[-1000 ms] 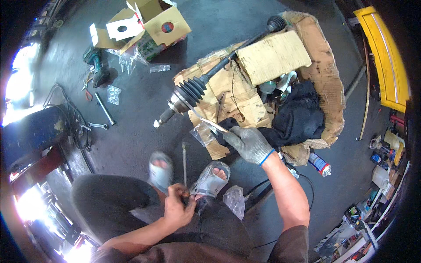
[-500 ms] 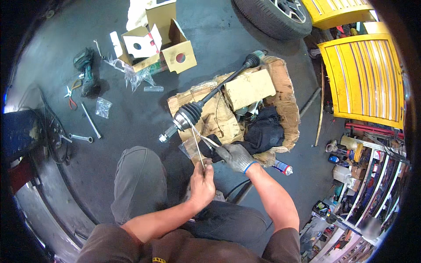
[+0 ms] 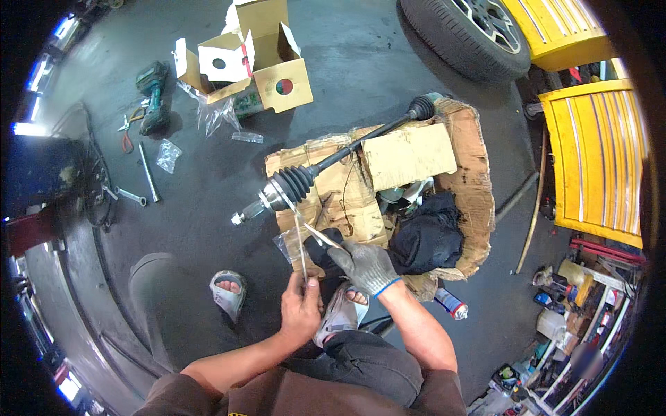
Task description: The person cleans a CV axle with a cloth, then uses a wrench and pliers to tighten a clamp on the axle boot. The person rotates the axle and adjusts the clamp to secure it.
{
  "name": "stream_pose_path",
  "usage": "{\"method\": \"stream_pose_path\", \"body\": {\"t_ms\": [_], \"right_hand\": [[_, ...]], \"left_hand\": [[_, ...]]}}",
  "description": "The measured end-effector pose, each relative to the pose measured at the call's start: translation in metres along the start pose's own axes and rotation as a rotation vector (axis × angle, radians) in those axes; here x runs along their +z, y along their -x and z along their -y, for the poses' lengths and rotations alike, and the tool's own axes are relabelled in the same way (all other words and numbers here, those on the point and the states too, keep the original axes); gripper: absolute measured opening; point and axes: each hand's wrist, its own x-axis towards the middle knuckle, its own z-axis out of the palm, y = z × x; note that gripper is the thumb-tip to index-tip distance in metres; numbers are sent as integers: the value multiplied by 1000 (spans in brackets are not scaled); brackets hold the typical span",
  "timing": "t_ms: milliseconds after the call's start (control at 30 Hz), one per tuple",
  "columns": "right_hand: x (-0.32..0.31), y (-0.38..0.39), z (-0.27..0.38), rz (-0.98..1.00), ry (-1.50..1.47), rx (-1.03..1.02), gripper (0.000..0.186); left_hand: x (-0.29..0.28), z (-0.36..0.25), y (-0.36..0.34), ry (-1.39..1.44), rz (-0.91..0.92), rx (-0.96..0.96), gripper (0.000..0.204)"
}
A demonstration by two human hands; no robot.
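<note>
An axle shaft [image 3: 368,136] with black ribbed boots lies slanted on torn cardboard [image 3: 472,159]. A thin pale band [image 3: 302,246] runs from beside the lower boot [image 3: 297,182] down to my hands. My left hand [image 3: 302,305], bare, has its fingers closed on the band's lower end. My right hand [image 3: 364,265], in a grey glove, grips another pale strip [image 3: 322,236] angled toward the boot; whether it is part of the same band I cannot tell. Dark cloth [image 3: 427,232] and a small clear bag [image 3: 284,246] lie by them.
Open boxes [image 3: 281,93], a cordless tool [image 3: 152,97], pliers [image 3: 128,132], wrenches [image 3: 130,197] and a metal bar [image 3: 148,173] lie ahead-left. A wheel [image 3: 465,38], yellow panels [image 3: 590,166] and cluttered shelves [image 3: 569,319] line the right. A spray can [image 3: 449,303] lies near my right arm.
My left hand has risen from my lap to the band beside my right hand. My head view has shifted, bringing more of the wheel and yellow panels into sight.
</note>
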Motion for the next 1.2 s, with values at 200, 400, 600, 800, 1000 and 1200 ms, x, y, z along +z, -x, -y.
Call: {"method": "stream_pose_path", "body": {"t_ms": [200, 400, 600, 800, 1000, 1200], "right_hand": [[0, -13, -21, 32, -93, -77, 56], [21, -15, -34, -71, -154, -192, 53], [33, -9, -37, -71, -166, -175, 48], [39, -8, -36, -79, -220, -142, 51], [39, -9, -37, -62, -214, -132, 52], [38, -10, -36, -46, -211, -130, 53]], "left_hand": [[15, 3, -11, 66, -213, -50, 28], [23, 6, -13, -22, -286, -56, 29], [24, 3, -11, -91, -302, -68, 32], [26, 0, -13, -67, -291, -99, 31], [29, 5, -15, -17, -274, -91, 31], [33, 10, -18, 102, -245, -73, 31]]}}
